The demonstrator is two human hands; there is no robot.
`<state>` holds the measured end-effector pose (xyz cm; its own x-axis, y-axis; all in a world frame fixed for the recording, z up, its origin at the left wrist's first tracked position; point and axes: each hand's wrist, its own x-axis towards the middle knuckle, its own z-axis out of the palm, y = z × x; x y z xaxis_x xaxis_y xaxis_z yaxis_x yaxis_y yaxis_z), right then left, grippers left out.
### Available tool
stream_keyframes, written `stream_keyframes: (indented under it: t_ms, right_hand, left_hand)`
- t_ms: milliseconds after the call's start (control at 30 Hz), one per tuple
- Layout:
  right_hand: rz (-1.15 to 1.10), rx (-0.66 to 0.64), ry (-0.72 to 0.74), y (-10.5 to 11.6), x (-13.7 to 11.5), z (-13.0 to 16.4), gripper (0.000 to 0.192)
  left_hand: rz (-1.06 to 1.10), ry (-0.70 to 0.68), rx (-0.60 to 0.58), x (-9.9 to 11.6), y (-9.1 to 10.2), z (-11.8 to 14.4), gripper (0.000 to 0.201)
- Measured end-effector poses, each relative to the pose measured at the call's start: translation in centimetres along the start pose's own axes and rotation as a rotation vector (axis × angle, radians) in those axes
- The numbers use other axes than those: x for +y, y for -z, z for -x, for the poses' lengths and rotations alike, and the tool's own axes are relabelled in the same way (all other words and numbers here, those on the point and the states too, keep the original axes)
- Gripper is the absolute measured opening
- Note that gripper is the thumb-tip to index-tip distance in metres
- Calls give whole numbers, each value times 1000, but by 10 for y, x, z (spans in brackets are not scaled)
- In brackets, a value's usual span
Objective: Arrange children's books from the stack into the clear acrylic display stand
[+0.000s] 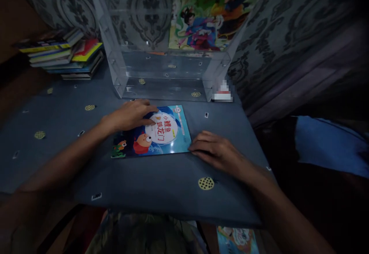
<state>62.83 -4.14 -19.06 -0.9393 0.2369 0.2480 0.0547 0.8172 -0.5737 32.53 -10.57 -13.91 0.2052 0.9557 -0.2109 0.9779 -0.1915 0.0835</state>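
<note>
A children's picture book (pixel 161 146) lies sideways on the dark table, its blue cover showing cartoon fish and red Chinese characters in a white circle. My left hand (pixel 131 115) rests across the book's far left part, thumb and fingers stretched apart on the cover. At the near right corner is my right hand (pixel 216 150), its fingers bent and pressed together on the book's edge; the thumb is mostly hidden. Just behind the book stands a clear plastic rack (pixel 164 88), with a colourful illustrated book (pixel 198 27) upright in its upper part.
Several books (pixel 66 56) are piled at the table's back left. A small pixelated object (pixel 223 94) sits beside the rack's right foot. The tablecloth (pixel 161 186) has a pineapple print. Below the front edge is another book (pixel 238 240); blue cloth (pixel 325 142) lies to the right.
</note>
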Motion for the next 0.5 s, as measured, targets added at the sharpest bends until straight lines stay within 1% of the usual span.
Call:
stream_keyframes:
  t_ms: [133,267,400,500]
  right_hand:
    - [175,31,-18,-3,2,3,23]
    - [337,77,-126,-5,8,4,23]
    - [359,147,-202,-8,12,-4,24]
    - [347,192,-259,-11,10,-12,26]
  left_hand:
    - [-61,28,-16,1,0,3,37]
    - [-128,77,-52,7,1,8,43]
    - [-129,108,-119,16,1,11,41]
    - [-72,112,-122,17,-3,11,35]
